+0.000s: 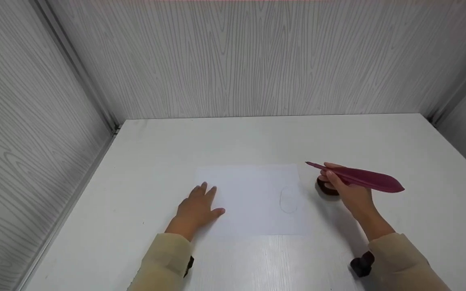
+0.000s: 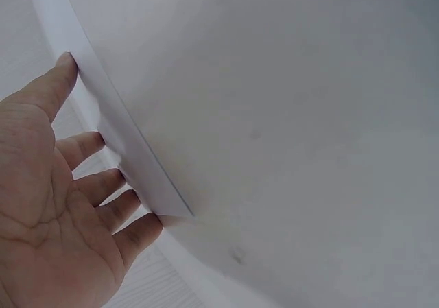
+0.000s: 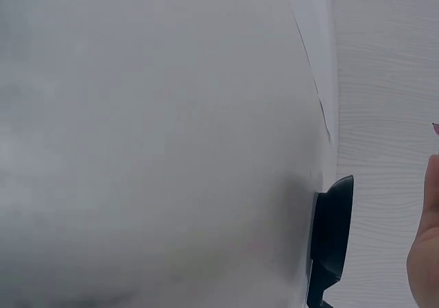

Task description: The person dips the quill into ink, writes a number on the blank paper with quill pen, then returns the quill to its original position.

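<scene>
A sheet of white paper [image 1: 249,202] lies on the table, with a thin oval outline [image 1: 280,200] drawn near its right edge. My left hand [image 1: 196,208] rests on the paper's left edge with fingers spread; in the left wrist view its fingertips [image 2: 140,232] meet the paper's edge. To the right of the sheet, my right hand [image 1: 344,188] pinches a dark red feather-shaped pen [image 1: 372,180], its thin tip pointing left, beyond the paper's right edge. A dark rounded object [image 1: 329,190] shows under those fingers, partly hidden by them. The right wrist view catches only part of this hand [image 3: 426,239].
The white tabletop [image 1: 156,145] surrounds the sheet. A grey wood-grain panel [image 1: 233,60] stands along its back edge, with another panel [image 1: 22,141] on the left. A black device [image 1: 362,264] sits beside the right sleeve.
</scene>
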A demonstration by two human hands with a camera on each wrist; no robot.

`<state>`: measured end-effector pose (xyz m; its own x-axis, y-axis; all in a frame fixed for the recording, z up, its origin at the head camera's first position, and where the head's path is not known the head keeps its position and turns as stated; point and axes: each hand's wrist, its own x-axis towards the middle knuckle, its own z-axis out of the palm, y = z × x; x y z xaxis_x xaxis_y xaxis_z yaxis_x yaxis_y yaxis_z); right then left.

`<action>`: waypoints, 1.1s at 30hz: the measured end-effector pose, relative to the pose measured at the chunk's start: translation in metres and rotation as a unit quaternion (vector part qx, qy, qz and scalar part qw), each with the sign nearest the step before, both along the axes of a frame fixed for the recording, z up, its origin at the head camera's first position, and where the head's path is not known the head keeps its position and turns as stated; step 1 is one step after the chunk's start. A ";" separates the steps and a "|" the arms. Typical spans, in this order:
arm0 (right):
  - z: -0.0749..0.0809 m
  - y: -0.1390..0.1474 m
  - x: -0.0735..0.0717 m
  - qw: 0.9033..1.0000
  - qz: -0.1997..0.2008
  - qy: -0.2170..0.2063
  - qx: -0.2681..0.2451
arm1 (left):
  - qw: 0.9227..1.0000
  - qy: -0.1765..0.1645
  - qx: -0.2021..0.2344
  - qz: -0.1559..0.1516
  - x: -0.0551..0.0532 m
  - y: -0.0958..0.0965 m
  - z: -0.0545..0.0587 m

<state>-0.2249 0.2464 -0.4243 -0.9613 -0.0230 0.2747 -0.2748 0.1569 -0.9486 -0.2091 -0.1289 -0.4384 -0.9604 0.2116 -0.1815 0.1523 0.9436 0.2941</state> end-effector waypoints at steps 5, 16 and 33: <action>-0.003 0.009 -0.002 1.000 -0.010 0.003 0.012 | 1.000 -0.004 0.001 0.001 -0.001 0.000 0.000; -0.006 0.028 -0.001 1.000 -0.005 0.019 0.000 | 1.000 -0.009 0.008 0.011 -0.002 -0.001 -0.003; -0.004 0.065 -0.001 0.998 -0.033 -0.014 0.043 | 1.000 -0.007 -0.005 0.012 -0.002 0.000 -0.004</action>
